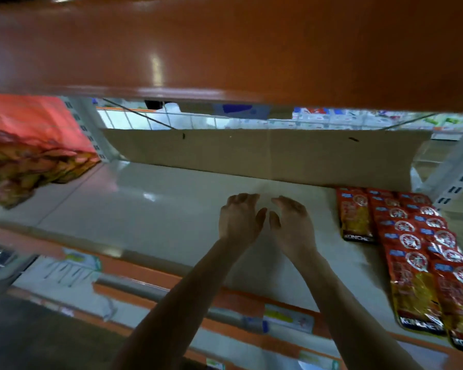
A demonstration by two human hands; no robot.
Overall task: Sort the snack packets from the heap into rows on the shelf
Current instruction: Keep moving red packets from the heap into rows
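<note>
**shelfrat:** So at that point the left hand (239, 217) and right hand (292, 222) were both empty. They were side by side over the middle of the shelf (171, 209), thumbs almost touching, fingers loosely curled down toward the surface. Couldn't tell if the fingertips actually touched it, the frame was a bit smeary.

**aisle9:** Yeah, nothing pinched in either one, just bare shelf under them. The red packets (412, 244) were off to the right, laid flat in overlapping rows running front to back, with a shorter row at the back on their inner side. The heap of snack packets (30, 166) sat well apart at the far left end, too blurred to read.

**shelfrat:** My guess was the step in hand meant reaching to the heap for more. How would you have done it well?

**aisle9:** I'd have grabbed a small stack of one kind only, squared it up with both hands, and carried it low, since the upper shelf board (225, 49) hung close overhead. Then extend that short row, same face up, each packet lapping the one behind, edge parallel to the cardboard sheet (251, 153) at the back. The foil looked slippery, so I'd press each one flat or the row fans out.

**shelfrat:** And keep the front packets off the price labels (286, 316).
</note>
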